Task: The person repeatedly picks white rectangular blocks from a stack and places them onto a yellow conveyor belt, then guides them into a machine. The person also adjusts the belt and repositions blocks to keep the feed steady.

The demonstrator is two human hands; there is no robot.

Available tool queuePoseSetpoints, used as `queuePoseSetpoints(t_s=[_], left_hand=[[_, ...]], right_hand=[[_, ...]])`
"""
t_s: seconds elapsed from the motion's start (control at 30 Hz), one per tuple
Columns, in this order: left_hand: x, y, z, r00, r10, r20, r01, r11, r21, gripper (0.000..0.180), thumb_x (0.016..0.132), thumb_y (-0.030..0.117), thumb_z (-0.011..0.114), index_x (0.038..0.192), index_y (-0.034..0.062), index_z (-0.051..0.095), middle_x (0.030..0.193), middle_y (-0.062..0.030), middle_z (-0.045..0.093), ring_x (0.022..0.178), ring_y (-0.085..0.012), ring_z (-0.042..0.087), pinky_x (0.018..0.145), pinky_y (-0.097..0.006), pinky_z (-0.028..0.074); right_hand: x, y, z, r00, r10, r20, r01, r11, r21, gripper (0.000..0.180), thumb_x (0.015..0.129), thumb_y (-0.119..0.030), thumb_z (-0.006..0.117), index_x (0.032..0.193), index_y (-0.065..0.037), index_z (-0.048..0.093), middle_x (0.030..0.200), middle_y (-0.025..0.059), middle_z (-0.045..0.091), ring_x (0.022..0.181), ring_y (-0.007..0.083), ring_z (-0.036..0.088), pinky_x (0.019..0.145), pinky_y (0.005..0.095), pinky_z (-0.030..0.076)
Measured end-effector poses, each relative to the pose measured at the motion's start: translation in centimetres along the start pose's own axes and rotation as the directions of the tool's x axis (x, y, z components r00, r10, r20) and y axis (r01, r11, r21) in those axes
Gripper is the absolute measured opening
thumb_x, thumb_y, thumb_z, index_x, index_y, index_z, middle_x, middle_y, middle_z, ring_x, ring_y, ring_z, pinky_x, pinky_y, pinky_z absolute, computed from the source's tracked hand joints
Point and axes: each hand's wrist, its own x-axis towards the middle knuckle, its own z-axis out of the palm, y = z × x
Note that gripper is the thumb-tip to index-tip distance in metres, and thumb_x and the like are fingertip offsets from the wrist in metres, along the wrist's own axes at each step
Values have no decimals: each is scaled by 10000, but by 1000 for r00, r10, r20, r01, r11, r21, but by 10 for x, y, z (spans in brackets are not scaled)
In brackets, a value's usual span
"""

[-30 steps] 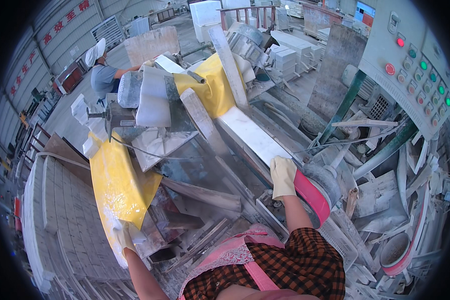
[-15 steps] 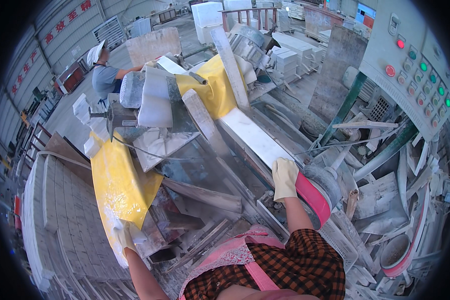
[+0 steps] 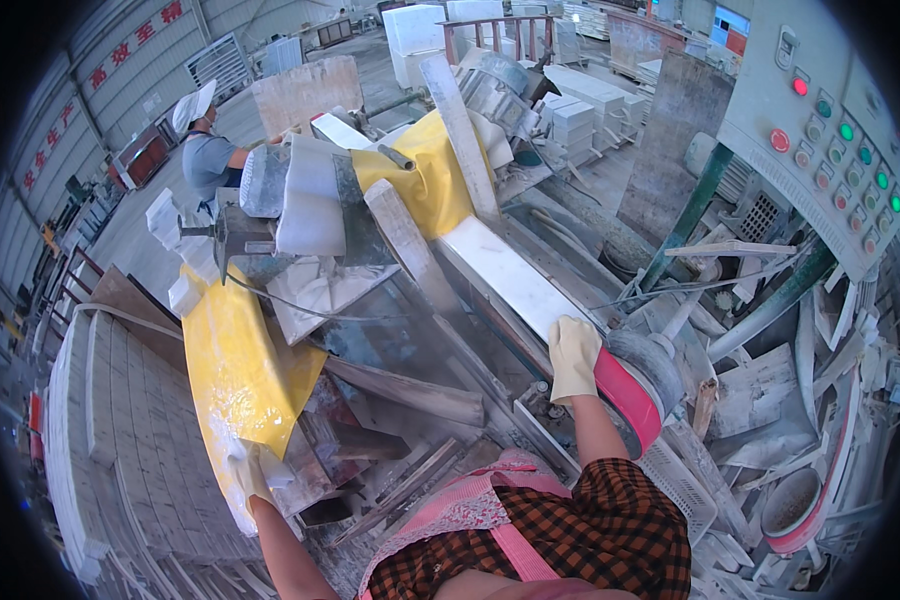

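The right hand (image 3: 574, 358), in a pale work glove, lies flat with its fingers together on the near end of a long white stone slab (image 3: 515, 278); the palm presses the slab's top and does not wrap round it. The slab runs away from that hand, up and to the left, along the bed of a dusty cutting machine (image 3: 440, 330). Just to the right of the hand, touching the wrist side, sits a round grey drum with a red rim (image 3: 638, 385). Beyond the slab's far end a yellow sheet (image 3: 425, 180) drapes over the machine's upper part, with grey and white stone blocks (image 3: 310, 195) stacked to its left.

The left hand (image 3: 248, 470), also gloved, is well apart from the right, low on the other side of the machine. It closes on the lower edge of a second yellow sheet (image 3: 232, 370) that hangs down the machine's flank; how tightly the fingers pinch it I cannot tell. To the left of this hand stand stacked pale stone tiles (image 3: 120, 440).

Right of the drum lies a heap of broken stone offcuts (image 3: 770, 400), and above it a grey control panel with red and green buttons (image 3: 830, 130). Far off past the blocks stands another person in a white hat (image 3: 208, 140).
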Motion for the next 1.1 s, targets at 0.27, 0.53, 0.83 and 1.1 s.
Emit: queuePoseSetpoints(t_s=[0.27, 0.53, 0.83, 1.1], left_hand=[[-4, 6, -1, 1000, -10, 25, 10, 1000, -18, 837, 847, 318, 730, 1456, -152, 398, 1380, -352, 550, 1237, -432, 595, 1040, -430, 473], [17, -20, 2, 999, 14, 30, -13, 998, -60, 840, 850, 321, 738, 1459, -148, 400, 1378, -341, 558, 1229, -422, 603, 1021, -431, 489], [13, -16, 3, 1000, 14, 23, -13, 999, -44, 811, 845, 330, 742, 1428, -144, 436, 1336, -325, 586, 1187, -412, 622, 992, -434, 501], [2, -3, 0, 999, 8, 40, -6, 998, -63, 816, 838, 325, 733, 1434, -143, 430, 1350, -328, 577, 1209, -417, 609, 1014, -434, 489]], right_hand=[[-1, 5, 4, 996, -12, -93, 15, 999, 30, 305, 927, -252, 560, 759, -37, 695, 818, 206, 705, 817, 414, 681, 780, 543, 517], [-1, 13, 10, 993, -13, -121, 17, 999, 31, 297, 910, -244, 565, 740, -41, 697, 786, 212, 696, 792, 416, 683, 764, 542, 520], [-1, 16, 7, 995, 10, -98, -7, 999, 31, 307, 909, -253, 556, 741, -49, 712, 794, 209, 703, 796, 409, 690, 772, 531, 527], [-3, 18, 4, 995, 34, -91, -30, 999, 43, 316, 908, -265, 556, 742, -47, 713, 799, 213, 705, 801, 420, 687, 787, 542, 520]])
